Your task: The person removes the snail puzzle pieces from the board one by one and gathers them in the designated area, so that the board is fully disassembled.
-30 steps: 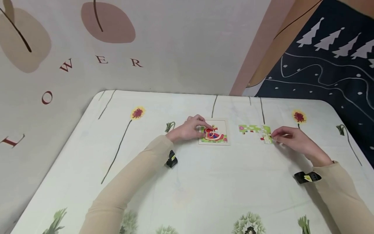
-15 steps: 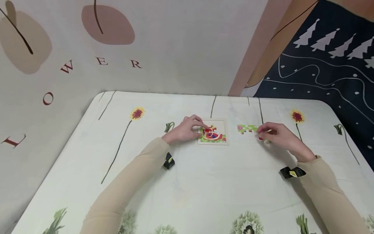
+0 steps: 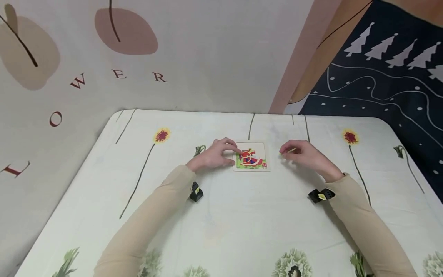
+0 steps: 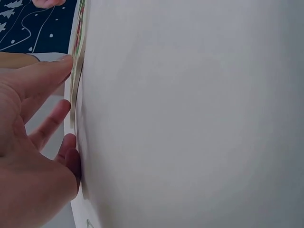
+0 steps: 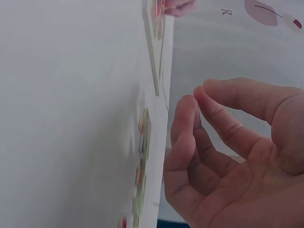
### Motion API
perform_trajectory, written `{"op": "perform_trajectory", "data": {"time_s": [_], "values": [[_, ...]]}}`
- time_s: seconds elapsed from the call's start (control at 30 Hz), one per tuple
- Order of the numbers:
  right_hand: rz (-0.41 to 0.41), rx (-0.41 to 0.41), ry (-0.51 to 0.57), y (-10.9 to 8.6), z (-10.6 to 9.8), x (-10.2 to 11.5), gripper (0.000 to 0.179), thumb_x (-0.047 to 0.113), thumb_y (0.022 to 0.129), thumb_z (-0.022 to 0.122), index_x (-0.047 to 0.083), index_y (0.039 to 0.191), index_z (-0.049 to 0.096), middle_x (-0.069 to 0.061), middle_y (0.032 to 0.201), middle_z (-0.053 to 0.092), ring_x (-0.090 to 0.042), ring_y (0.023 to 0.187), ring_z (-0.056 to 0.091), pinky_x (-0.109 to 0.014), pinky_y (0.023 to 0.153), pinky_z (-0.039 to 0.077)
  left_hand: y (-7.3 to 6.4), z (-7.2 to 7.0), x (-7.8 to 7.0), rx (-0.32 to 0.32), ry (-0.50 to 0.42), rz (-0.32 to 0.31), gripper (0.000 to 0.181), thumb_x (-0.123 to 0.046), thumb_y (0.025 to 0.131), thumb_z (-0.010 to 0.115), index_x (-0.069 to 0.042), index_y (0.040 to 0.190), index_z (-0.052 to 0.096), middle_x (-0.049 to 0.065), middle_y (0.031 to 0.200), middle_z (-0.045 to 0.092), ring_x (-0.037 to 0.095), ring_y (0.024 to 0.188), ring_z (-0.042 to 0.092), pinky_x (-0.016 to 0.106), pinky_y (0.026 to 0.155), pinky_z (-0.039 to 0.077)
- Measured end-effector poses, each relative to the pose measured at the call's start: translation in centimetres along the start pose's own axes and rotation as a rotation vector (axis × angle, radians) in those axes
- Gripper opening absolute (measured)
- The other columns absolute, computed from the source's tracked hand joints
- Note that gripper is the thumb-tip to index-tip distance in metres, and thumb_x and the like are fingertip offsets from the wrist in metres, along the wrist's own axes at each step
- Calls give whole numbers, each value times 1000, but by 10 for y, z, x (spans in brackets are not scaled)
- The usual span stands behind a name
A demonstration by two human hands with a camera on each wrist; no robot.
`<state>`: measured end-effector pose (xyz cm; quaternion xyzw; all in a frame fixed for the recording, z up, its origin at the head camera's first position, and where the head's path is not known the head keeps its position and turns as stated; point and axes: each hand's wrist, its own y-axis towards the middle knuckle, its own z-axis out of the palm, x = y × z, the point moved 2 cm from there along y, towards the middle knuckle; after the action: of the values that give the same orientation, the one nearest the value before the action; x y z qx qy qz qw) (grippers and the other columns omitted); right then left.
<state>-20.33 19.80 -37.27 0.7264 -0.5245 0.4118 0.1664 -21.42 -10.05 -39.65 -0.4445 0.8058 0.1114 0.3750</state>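
Note:
A square jigsaw puzzle board (image 3: 252, 157) with a red and blue picture on green lies flat on the table. My left hand (image 3: 218, 154) rests at its left side. The index fingertip touches the picture, and the thumb is by the lower left edge. Beyond the board's right edge hovers my right hand (image 3: 301, 154), fingers loosely curved. In the right wrist view its fingertips (image 5: 211, 85) come close together with nothing visible between them. Beneath lie several joined green jigsaw pieces (image 5: 145, 133) on the table. The hand hides nearly all of them in the head view.
The table has a white cloth (image 3: 235, 215) printed with flowers and stems. A pale wall hanging (image 3: 214, 57) with letters stands behind, and a dark hanging (image 3: 387, 77) with white trees is at the right. Each wrist wears a black camera strap (image 3: 196, 191).
My right hand has moved left from the right end of the joined pieces to over their left end. My left hand has stayed at the board. The pieces have become mostly hidden.

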Motion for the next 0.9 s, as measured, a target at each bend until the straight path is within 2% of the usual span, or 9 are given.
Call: {"op": "perform_trajectory", "data": {"time_s": [0.17, 0.3, 0.6, 0.8, 0.9], "values": [[-49, 8, -3, 13, 10, 6, 20, 9, 96, 60, -2, 112, 67, -19, 110, 66, -21, 92, 58, -25, 78, 48, 1, 1, 2, 1, 6, 5, 41, -11, 88, 69, -13, 129, 67, 12, 145, 46, 37, 132, 34, 55, 112, 30], [-52, 24, -14, 23, 17, 10, 20, 9, 97, 59, 0, 112, 68, -16, 111, 67, -21, 95, 57, -29, 85, 45, 1, 2, 3, 7, -6, -7, 41, -12, 89, 69, -13, 130, 66, 12, 147, 44, 37, 135, 33, 56, 113, 29], [-41, 80, -17, 42, 31, 20, 24, 11, 97, 59, 1, 117, 67, -18, 116, 67, -26, 99, 61, -30, 82, 47, 2, 2, 8, 17, -50, -27, 41, -13, 89, 69, -15, 130, 67, 8, 148, 42, 35, 137, 30, 56, 114, 27], [-47, 113, -37, 53, 38, 26, 30, 11, 98, 57, 1, 125, 65, -19, 124, 67, -30, 110, 61, -34, 88, 47, 2, 2, 9, 18, -65, -18, 42, -13, 89, 68, -15, 130, 66, 8, 147, 42, 36, 137, 30, 57, 114, 25], [-41, 120, -38, 57, 42, 28, 32, 11, 98, 58, 0, 127, 65, -20, 126, 66, -30, 111, 61, -34, 89, 47, 2, 1, 9, 20, -73, -12, 42, -12, 88, 68, -15, 130, 67, 8, 147, 42, 36, 137, 30, 57, 114, 25]]}}
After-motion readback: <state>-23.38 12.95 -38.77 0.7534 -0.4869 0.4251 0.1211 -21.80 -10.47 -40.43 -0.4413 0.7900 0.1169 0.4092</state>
